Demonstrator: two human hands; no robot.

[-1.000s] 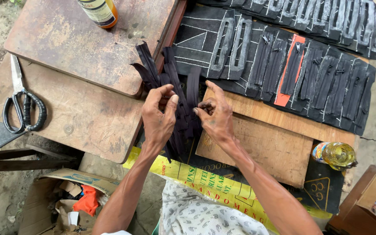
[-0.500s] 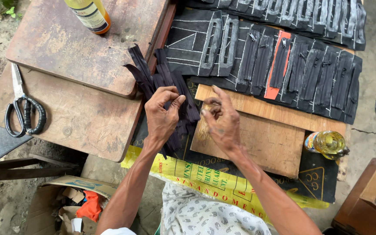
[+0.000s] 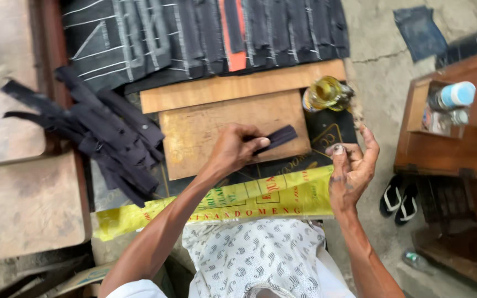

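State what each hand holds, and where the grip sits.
Left hand pinches a dark strip at its near end, over the wooden board. Right hand holds nothing visible.

Wooden board (image 3: 216, 129) (scuffed), dark strap pile (image 3: 103, 132) beside it, yellow printed sheet (image 3: 238, 201) below

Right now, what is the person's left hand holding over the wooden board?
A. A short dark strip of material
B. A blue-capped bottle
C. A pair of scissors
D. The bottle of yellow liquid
A: the left hand pinches a short dark strip over the wooden board, while the right hand is open and holds nothing; the bottle of yellow liquid stands untouched beyond it.
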